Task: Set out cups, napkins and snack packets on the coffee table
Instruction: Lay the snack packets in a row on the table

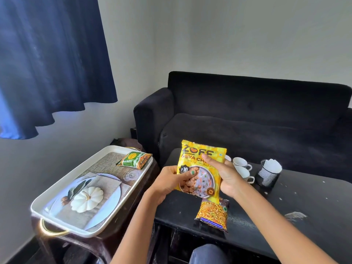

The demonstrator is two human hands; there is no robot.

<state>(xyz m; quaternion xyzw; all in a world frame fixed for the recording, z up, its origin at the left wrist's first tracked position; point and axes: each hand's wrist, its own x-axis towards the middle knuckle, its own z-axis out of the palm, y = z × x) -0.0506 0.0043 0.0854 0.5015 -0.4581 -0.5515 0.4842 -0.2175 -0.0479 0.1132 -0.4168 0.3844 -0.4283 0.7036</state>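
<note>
Both hands grip one yellow snack packet (202, 168) upright above the near left part of the black coffee table (304, 197): the left hand (169, 182) pinches its lower left edge, the right hand (222, 174) closes on its right side. Just below it an orange snack packet (213, 214) lies on the table, with white cups (242, 167) and a mesh napkin holder (268, 174) further back. Left of the table, a green packet (134, 159) lies in a white tray (57, 189).
</note>
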